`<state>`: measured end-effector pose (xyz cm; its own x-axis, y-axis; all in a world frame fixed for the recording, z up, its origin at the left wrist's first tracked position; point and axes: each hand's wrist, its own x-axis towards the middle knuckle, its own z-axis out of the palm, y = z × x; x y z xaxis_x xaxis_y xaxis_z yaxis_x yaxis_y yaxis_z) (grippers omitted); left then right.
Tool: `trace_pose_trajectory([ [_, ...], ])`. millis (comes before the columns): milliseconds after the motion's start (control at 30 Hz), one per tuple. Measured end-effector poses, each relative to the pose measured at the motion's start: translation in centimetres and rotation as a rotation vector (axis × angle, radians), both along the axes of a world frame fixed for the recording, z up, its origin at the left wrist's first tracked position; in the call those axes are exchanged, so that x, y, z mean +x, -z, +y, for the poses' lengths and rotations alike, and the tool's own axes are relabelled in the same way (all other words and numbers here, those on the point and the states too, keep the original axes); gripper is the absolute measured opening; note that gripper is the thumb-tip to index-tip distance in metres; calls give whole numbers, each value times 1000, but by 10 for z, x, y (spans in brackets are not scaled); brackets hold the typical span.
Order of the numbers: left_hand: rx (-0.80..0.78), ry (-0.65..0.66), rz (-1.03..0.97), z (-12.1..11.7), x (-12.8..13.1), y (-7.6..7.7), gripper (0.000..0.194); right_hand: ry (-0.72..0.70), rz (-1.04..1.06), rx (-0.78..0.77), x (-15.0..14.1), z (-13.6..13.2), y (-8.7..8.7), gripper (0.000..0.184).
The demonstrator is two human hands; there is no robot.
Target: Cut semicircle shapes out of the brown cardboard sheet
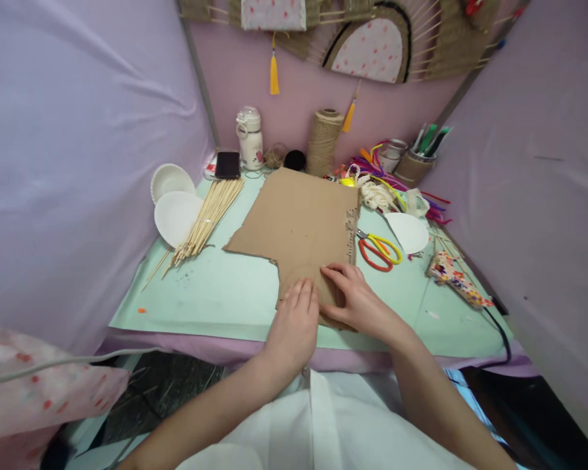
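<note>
A person in a white garment is working at a mint-green tabletop (210, 300), both bare hands meeting at a sheet of brown cardboard (304, 222). The cardboard is lying at the middle of the table, its narrower end pointing toward the person and its ragged right edge showing the corrugation. The left hand (294, 320) is resting flat on that near end, fingers straight and side by side, holding nothing. The right hand (357, 300) is bending over the near right part of the sheet, forefinger and thumb parting around a gap and touching the cardboard; whether they are gripping it cannot be told.

Just right of the cardboard, scissors (379, 252) with one red and one yellow handle are lying beside a white paper piece (409, 233). Farther right, a colorfully patterned glue gun (455, 279) is resting near the table's edge. On the left, a bundle of wooden skewers (208, 219) is fanning out against a white paper bowl (174, 219). Along the back, a dark phone (227, 166), a white bottle (251, 140) and a spool of twine (323, 143) are standing or lying before a pink wall (220, 78).
</note>
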<state>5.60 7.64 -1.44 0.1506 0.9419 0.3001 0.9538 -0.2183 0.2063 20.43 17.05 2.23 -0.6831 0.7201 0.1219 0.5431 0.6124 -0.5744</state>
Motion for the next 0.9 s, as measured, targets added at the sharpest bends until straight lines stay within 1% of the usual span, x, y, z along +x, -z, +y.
trace_pose_trajectory([
  [100,1,3,71,0,-3,-2,49,-54,89,-136,17,11,-5,55],
  [200,-9,11,91,2,-5,-6,48,-14,207,-236,35,23,-4,41],
  [300,-18,29,85,6,-5,-10,47,21,292,-294,44,30,2,35],
  [400,-18,22,105,9,-5,-13,44,18,352,-317,45,34,9,34],
  [500,-26,15,117,10,-6,-16,42,13,372,-335,45,35,11,35],
  [667,-100,32,103,10,-9,-23,43,-10,403,-341,47,35,14,35],
  [800,-159,24,93,16,-12,-30,43,-28,410,-321,48,37,17,35],
  [900,-174,33,72,22,-14,-33,42,-23,401,-329,48,38,17,34],
])
